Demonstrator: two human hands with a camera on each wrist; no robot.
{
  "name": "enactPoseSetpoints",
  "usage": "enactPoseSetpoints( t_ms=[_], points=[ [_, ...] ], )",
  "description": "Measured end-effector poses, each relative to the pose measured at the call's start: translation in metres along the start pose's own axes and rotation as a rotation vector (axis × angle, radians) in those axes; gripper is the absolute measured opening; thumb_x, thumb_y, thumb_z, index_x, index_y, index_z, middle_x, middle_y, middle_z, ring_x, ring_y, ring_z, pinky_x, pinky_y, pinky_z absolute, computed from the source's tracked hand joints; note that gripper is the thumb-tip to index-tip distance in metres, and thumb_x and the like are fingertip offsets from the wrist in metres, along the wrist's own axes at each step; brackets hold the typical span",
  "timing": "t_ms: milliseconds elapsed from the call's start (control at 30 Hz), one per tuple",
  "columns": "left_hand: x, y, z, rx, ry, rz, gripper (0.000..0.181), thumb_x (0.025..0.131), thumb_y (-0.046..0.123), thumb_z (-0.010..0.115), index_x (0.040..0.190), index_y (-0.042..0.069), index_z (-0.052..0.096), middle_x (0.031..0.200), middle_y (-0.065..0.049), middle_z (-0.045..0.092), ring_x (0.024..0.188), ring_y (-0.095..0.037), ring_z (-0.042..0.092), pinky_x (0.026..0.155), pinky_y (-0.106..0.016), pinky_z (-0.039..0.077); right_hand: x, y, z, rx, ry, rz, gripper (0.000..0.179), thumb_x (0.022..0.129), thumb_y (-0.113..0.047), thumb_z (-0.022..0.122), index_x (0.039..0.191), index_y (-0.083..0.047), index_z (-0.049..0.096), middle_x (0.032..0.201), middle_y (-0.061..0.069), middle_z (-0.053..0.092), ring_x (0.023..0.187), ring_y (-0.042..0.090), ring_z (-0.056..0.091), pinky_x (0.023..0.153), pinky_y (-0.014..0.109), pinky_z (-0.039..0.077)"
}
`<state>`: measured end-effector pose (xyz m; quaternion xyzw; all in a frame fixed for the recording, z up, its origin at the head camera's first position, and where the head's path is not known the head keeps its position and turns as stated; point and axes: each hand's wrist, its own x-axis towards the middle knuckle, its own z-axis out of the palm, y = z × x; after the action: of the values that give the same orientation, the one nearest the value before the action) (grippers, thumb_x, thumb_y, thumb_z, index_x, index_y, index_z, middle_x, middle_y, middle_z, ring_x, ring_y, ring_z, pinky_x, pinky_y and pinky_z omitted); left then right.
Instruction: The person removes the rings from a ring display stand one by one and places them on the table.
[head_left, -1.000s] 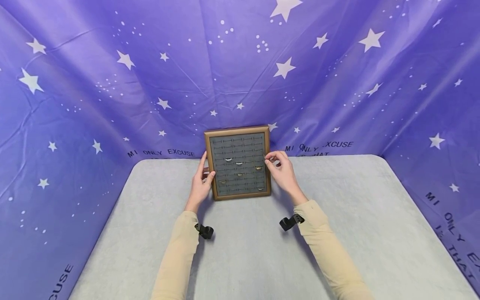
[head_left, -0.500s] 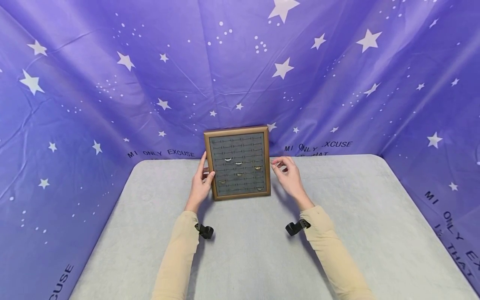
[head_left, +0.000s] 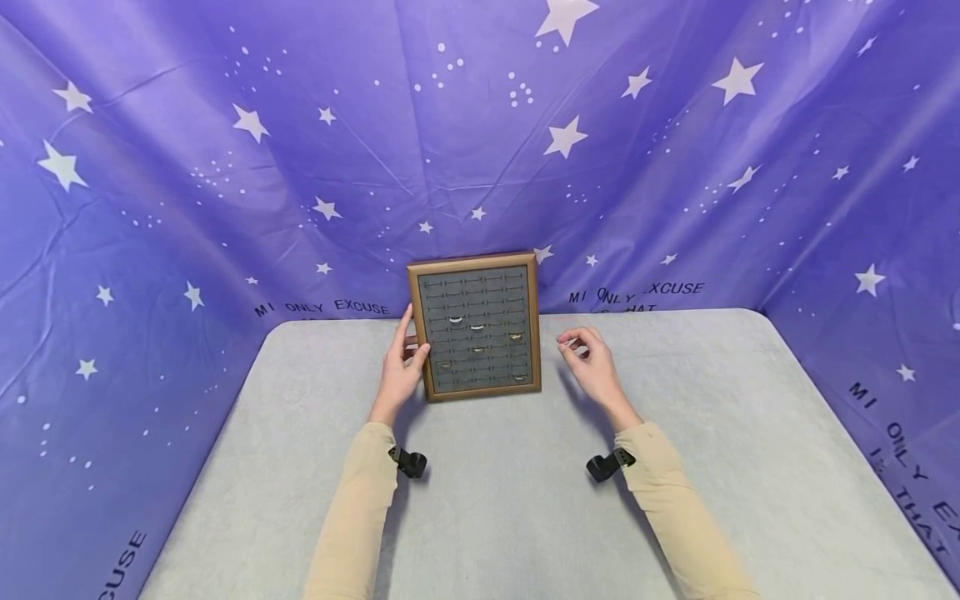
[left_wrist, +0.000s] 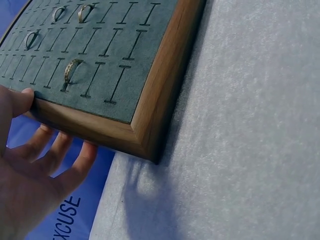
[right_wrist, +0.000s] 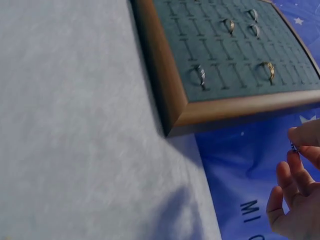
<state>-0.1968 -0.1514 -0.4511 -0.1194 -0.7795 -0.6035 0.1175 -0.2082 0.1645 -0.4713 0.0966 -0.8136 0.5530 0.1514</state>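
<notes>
A ring display tray (head_left: 533,367) with a brown wooden frame and a grey-green slotted pad stands tilted up at the back of the table. Several rings sit in its slots, among them a silver ring (right_wrist: 201,76) near one corner and a gold ring (right_wrist: 270,71). My left hand (head_left: 400,377) grips the tray's left side, thumb on the front of the frame and fingers behind it. To the right of the tray and apart from it, my right hand (head_left: 594,367) pinches a small silvery ring (right_wrist: 294,147) between thumb and fingertip, mostly hidden by them.
The grey table (head_left: 495,500) spreads in front and to both sides. Close behind the tray hangs a purple star-printed cloth (head_left: 375,167), which also encloses the left and right sides. Each wrist carries a black camera on a strap.
My right hand has moved from the tray's right edge to the right and slightly toward me, its fingertips still pinched. The left hand and the tray have stayed in place.
</notes>
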Motion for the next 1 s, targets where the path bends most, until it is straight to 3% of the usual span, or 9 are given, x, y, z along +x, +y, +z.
enactPoseSetpoints(
  t_ms=[400,767,1000],
  points=[
    [0.003,-0.003,-0.004,-0.061,-0.012,-0.005,0.067,0.094,-0.007,0.055,0.153,0.006,0.026,0.149,-0.02,0.034,0.109,-0.04,0.05,0.093,-0.052,0.044,-0.011,0.029,-0.019,-0.054,-0.001,0.028,0.007,0.089,0.004,0.063,0.095,0.005,0.065,0.104,0.019,0.057,0.084,0.024,0.053,0.068,0.019,0.041],
    [0.007,-0.008,-0.005,-0.054,-0.038,-0.05,0.069,0.095,-0.002,0.058,0.154,0.011,0.025,0.145,-0.018,0.036,0.109,-0.034,0.047,0.093,-0.045,0.044,-0.025,0.049,-0.037,-0.13,-0.027,0.065,0.006,0.086,0.004,0.064,0.092,0.003,0.065,0.095,0.017,0.058,0.08,0.021,0.054,0.069,0.018,0.04],
    [0.007,-0.013,-0.008,-0.145,-0.071,-0.129,0.07,0.096,0.001,0.057,0.155,0.014,0.023,0.115,-0.023,0.047,0.084,-0.026,0.056,0.068,-0.034,0.052,-0.031,0.06,-0.048,-0.185,-0.044,0.063,0.005,0.086,0.004,0.065,0.091,0.003,0.065,0.093,0.015,0.061,0.079,0.018,0.054,0.069,0.021,0.041]
  ],
)
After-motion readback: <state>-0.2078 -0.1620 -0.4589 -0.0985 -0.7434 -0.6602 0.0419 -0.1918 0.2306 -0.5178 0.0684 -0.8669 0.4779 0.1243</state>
